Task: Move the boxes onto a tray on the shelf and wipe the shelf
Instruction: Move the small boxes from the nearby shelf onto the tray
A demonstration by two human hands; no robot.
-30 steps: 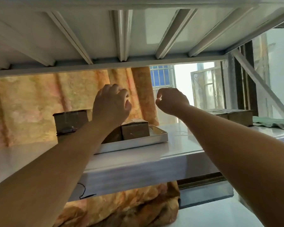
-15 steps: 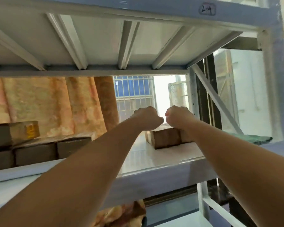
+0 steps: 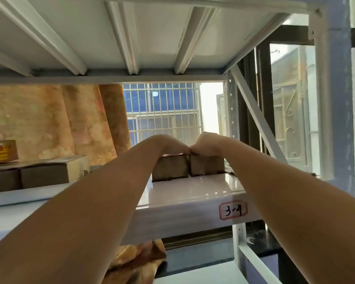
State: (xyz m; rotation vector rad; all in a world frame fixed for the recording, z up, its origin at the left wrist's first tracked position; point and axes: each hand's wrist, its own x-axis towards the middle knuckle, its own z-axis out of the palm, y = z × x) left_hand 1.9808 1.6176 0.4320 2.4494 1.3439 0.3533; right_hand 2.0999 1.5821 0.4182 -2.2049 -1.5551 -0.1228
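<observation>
Two small brown cardboard boxes stand side by side at the right end of the white shelf [image 3: 193, 193]. My left hand [image 3: 170, 145] is closed over the top of the left box [image 3: 169, 169]. My right hand [image 3: 208, 145] is closed over the top of the right box [image 3: 206, 167]. The knuckles of both hands touch above the gap between the boxes. At the far left, several more brown boxes [image 3: 43, 174] sit in a tray whose white rim [image 3: 19, 196] shows along the front. A yellow-labelled box [image 3: 1, 150] lies on top of them.
The upper shelf's ribbed underside [image 3: 131, 37] hangs low over my hands. A diagonal brace [image 3: 256, 117] and a blue-grey upright post [image 3: 334, 99] close off the right end. An orange curtain [image 3: 59, 119] and a barred window [image 3: 162, 111] lie behind. A label reading 3-4 [image 3: 233, 211] marks the shelf's front edge.
My view and both hands have swung right, away from the tray, to the two boxes at the shelf's right end. Both hands have settled down onto the box tops.
</observation>
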